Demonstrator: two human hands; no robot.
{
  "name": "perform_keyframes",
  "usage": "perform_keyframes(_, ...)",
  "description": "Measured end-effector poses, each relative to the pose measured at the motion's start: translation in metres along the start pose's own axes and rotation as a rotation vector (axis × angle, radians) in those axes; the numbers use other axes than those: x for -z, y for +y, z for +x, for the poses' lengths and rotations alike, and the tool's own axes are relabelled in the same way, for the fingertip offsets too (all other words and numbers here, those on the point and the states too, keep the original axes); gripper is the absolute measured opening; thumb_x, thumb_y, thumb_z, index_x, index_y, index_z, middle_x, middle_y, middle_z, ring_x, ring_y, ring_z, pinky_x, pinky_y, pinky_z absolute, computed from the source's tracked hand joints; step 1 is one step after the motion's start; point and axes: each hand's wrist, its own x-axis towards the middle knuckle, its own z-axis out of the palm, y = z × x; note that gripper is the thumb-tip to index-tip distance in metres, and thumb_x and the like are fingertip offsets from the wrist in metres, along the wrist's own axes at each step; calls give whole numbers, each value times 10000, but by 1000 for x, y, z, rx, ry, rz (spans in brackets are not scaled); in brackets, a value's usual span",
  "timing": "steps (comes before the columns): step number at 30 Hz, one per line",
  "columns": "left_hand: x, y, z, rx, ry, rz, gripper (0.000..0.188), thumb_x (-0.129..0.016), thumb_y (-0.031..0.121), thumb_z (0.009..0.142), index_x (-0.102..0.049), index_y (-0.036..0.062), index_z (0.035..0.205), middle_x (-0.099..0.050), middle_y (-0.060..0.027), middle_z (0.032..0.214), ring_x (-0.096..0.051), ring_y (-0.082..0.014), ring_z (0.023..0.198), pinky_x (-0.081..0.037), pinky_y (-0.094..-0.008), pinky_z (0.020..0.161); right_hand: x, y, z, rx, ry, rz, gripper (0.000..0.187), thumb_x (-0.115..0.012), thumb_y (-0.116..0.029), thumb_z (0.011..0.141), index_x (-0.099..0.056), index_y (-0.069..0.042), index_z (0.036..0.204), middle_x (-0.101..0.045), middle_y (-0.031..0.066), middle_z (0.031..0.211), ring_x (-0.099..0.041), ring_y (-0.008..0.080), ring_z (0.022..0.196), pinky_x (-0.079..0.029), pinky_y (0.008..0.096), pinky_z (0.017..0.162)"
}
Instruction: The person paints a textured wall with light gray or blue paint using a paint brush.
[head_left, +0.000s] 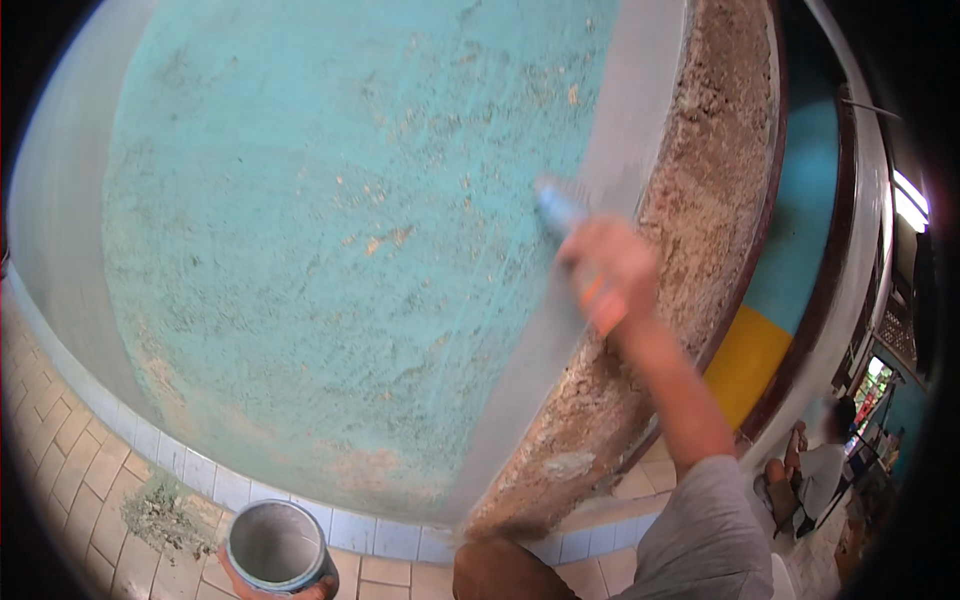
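A worker's right hand [615, 262] grips a bluish, motion-blurred tool [563, 208] at a pitted turquoise wall [300, 230]; below, over pale floor tiles [105, 468], the left hand [236, 580] cups a round, grey-lined pot [277, 540].

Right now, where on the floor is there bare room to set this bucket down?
The floor tiles left of the crumbled debris, bordered above by pale blue skirting, look bare. A smaller patch lies between the bucket and your knee. It's crowded around the debris, which lies just left of the bucket.
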Motion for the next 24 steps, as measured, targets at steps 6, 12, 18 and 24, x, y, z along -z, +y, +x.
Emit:
perform_keyframes(6, -10, 34, 0, 61, -10, -75, 979, -854, 108, 441, -396, -15, 1299, -562, -143, 1181, -571, -267, 1070, -463, -397, 938, -29, -138, -160, -366, -752, 837, 169, -694, -68, 717, -670, -74, 885, -659, 94, 893, -642, 244, 831, -517, 341, 732)
perform_keyframes(12, -9, 32, -4, 160, -37, -340, 1059, -931, 313, 512, -311, -23, 1303, -552, -166, 1182, -572, -267, 1073, -486, -405, 889, -65, -178, -145, -844, -554, 1198, 167, -729, -51, 788, -641, -52, 930, -664, 0, 876, -608, 90, 782, -513, 238, 703)
perform_keyframes(18, -21, 44, 5, -145, 33, -61, 1011, -920, 330, 519, -366, -37, 1280, -617, -160, 1119, -623, -252, 1029, -495, -369, 894, -70, -177, -89, -1252, -81, 1695, 340, -692, -17, 824, -483, 20, 1089, -631, 101, 923, -645, 149, 807, -562, 289, 689)
perform_keyframes(24, -9, 31, -12, -135, -63, 19, 1080, -914, 228, 507, -286, -19, 1350, -571, -176, 1213, -587, -269, 1105, -469, -392, 951, -67, -226, -92, -1331, -257, 2035, 376, -673, -23, 839, -452, 32, 1138, -653, 111, 864, -663, 158, 756, -554, 276, 617)
